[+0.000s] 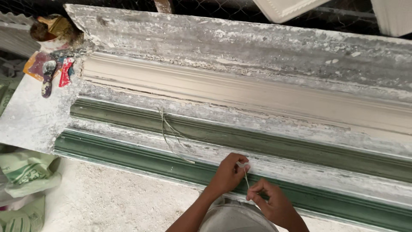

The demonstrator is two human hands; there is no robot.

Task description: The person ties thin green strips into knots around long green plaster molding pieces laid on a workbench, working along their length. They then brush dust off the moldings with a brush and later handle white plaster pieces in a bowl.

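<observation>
Head view: the left hand [227, 174] and right hand [270, 199] each pinch an end of a thin pale fibre strand [246, 178] stretched between them, just above the green moulding channel [128, 150]. More loose fibres [169, 133] lie across the plaster-crusted bench [25, 116], near a pale plaster casting [240, 92].

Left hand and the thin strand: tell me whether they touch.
Touching. The head view shows the left hand pinching the top end of the thin strand between its fingertips, while the right hand pinches the lower end, above the green mould.
</observation>
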